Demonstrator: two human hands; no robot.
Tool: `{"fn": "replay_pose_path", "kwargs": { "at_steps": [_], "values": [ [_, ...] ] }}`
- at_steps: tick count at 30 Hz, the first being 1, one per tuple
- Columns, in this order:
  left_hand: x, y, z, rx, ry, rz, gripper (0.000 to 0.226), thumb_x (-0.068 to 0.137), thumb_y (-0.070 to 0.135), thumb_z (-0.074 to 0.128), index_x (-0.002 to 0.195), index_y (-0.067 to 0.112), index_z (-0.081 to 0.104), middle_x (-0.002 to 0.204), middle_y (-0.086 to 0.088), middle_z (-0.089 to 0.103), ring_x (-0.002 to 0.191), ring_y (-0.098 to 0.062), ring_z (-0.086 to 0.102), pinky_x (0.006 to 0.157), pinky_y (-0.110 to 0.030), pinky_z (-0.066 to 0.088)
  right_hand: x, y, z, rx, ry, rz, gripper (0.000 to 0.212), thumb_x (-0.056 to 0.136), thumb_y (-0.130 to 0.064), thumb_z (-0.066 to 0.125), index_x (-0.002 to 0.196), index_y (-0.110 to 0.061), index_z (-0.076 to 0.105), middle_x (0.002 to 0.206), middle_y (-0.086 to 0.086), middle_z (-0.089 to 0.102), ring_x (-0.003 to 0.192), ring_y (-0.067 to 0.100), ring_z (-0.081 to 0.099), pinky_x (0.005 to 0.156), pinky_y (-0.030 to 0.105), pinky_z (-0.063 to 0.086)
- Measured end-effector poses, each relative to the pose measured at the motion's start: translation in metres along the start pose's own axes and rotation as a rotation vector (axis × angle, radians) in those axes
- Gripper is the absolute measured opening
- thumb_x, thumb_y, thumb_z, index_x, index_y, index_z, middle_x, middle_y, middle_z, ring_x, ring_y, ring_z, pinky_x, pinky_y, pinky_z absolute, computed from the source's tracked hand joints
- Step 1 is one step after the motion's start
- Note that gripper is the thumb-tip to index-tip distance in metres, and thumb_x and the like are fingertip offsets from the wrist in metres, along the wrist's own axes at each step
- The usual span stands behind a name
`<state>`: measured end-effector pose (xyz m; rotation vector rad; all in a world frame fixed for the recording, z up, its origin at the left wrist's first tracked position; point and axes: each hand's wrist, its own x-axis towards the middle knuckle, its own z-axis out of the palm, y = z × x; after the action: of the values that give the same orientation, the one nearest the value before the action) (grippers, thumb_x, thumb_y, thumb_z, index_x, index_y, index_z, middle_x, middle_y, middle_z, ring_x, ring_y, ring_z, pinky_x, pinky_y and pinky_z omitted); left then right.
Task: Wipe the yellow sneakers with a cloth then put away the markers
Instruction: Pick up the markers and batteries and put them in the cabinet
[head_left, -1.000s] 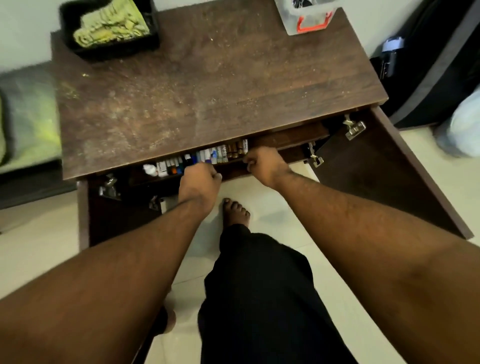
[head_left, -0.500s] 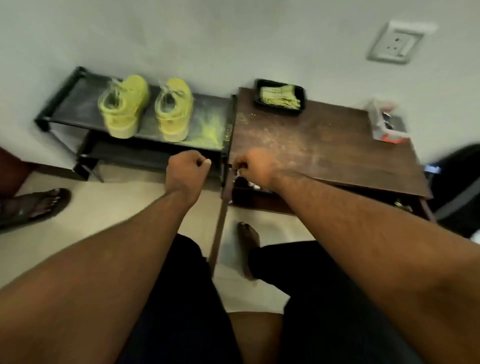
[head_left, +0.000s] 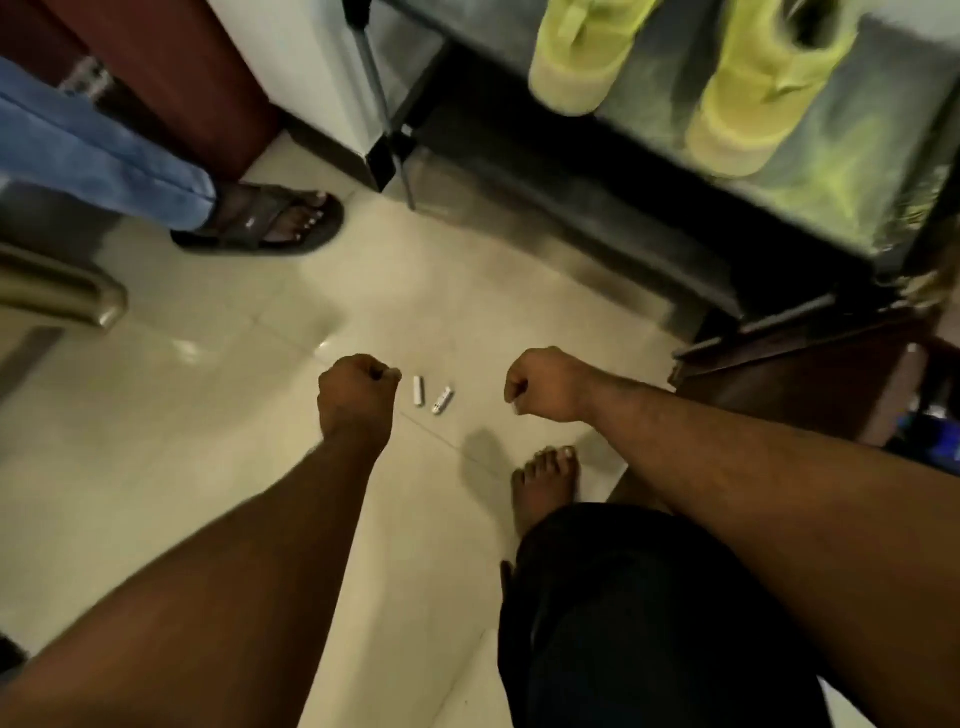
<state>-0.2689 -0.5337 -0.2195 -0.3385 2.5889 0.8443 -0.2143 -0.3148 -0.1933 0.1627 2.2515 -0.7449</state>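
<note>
Two yellow sneakers (head_left: 587, 52) (head_left: 758, 88) stand side by side on the top shelf of a dark shoe rack (head_left: 649, 218) at the upper right. Two small white markers (head_left: 418, 391) (head_left: 442, 400) lie on the tiled floor between my hands. My left hand (head_left: 356, 397) hovers just left of them, fingers curled into a fist, holding nothing I can see. My right hand (head_left: 545, 384) is also a fist, to the right of the markers, apart from them.
Another person's leg in blue jeans and a dark sandal (head_left: 260, 221) stands at the upper left. The brown wooden cabinet (head_left: 810, 374) is at the right edge. My bare foot (head_left: 545, 480) is on the floor below my right hand. Yellow dust covers the shelf.
My view has swung from the cabinet and its marker drawer down and left to the floor. Both fists have left the drawer and now hang over two markers on the tiles.
</note>
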Motion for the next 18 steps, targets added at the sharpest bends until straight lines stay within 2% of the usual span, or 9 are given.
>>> {"fn": "replay_pose_path", "kwargs": {
  "at_steps": [3,5,7,8,11,13,15,16,18],
  "values": [
    [0.019,-0.033,0.029,-0.034,-0.069,-0.109,0.008,0.08,0.02,0.068,0.074,0.014,0.068,0.074,-0.007,0.067,0.073,-0.026,0.064,0.062,-0.026,0.044,0.043,0.008,0.027,0.034,-0.06,-0.019,0.03,0.084,-0.01,0.066,0.114,-0.01,0.067,0.121,0.006,0.062,0.11,0.021,0.057,0.085,0.019,0.038],
    [0.035,-0.048,0.05,-0.067,-0.096,-0.167,0.008,0.078,0.019,0.071,0.072,0.015,0.067,0.074,-0.01,0.068,0.075,-0.029,0.067,0.069,-0.033,0.053,0.074,0.012,0.047,0.093,-0.098,-0.023,0.042,0.087,-0.009,0.064,0.128,-0.014,0.058,0.124,0.008,0.058,0.101,0.017,0.057,0.083,0.018,0.038],
    [0.049,-0.063,0.072,-0.096,-0.108,-0.216,0.008,0.075,0.018,0.072,0.07,0.016,0.067,0.074,-0.012,0.069,0.075,-0.031,0.068,0.073,-0.04,0.057,0.1,0.014,0.073,0.241,-0.14,0.028,0.051,0.088,-0.007,0.061,0.136,-0.021,0.051,0.109,0.004,0.056,0.072,0.011,0.054,0.064,0.022,0.047],
    [0.056,-0.068,0.081,-0.114,-0.11,-0.24,0.008,0.075,0.018,0.072,0.069,0.017,0.067,0.074,-0.011,0.069,0.075,-0.031,0.068,0.073,-0.042,0.058,0.111,0.014,0.086,0.307,-0.143,0.065,0.053,0.088,-0.007,0.059,0.137,-0.025,0.049,0.101,0.0,0.054,0.062,0.01,0.051,0.052,0.023,0.047],
    [0.075,-0.084,0.112,-0.153,-0.063,-0.281,0.008,0.075,0.023,0.074,0.08,0.017,0.071,0.084,-0.005,0.071,0.078,-0.023,0.067,0.075,-0.034,0.057,0.15,0.021,0.126,0.367,-0.179,0.113,0.057,0.089,-0.006,0.056,0.138,-0.031,0.045,0.087,-0.009,0.046,0.055,0.012,0.046,0.042,0.022,0.04],
    [0.079,-0.086,0.125,-0.097,-0.061,-0.247,0.017,0.079,0.025,0.073,0.092,0.015,0.072,0.094,-0.003,0.07,0.083,-0.019,0.063,0.076,-0.027,0.051,0.165,0.024,0.141,0.384,-0.241,0.149,0.051,0.091,-0.01,0.051,0.134,-0.037,0.045,0.078,-0.008,0.04,0.055,0.016,0.042,0.046,0.025,0.039],
    [0.079,-0.088,0.137,-0.01,-0.061,-0.204,0.016,0.081,0.025,0.069,0.092,0.015,0.071,0.093,-0.003,0.069,0.083,-0.021,0.062,0.074,-0.028,0.05,0.175,0.024,0.152,0.388,-0.291,0.183,0.039,0.091,-0.02,0.048,0.12,-0.045,0.048,0.077,-0.002,0.042,0.057,0.02,0.044,0.051,0.03,0.046],
    [0.079,-0.088,0.14,0.019,-0.061,-0.187,0.015,0.082,0.026,0.067,0.092,0.014,0.07,0.093,-0.004,0.069,0.083,-0.022,0.061,0.073,-0.029,0.051,0.18,0.023,0.156,0.384,-0.259,0.181,0.037,0.09,-0.022,0.05,0.121,-0.042,0.048,0.084,0.0,0.049,0.064,0.024,0.05,0.055,0.035,0.052],
    [0.076,-0.088,0.144,0.095,-0.078,-0.163,0.02,0.087,0.032,0.061,0.091,0.013,0.069,0.091,-0.004,0.067,0.081,-0.024,0.06,0.071,-0.032,0.05,0.185,0.02,0.163,0.196,-0.149,0.129,0.034,0.09,-0.02,0.053,0.124,-0.023,0.053,0.111,0.004,0.059,0.092,0.03,0.061,0.072,0.039,0.057]
  ]
}}
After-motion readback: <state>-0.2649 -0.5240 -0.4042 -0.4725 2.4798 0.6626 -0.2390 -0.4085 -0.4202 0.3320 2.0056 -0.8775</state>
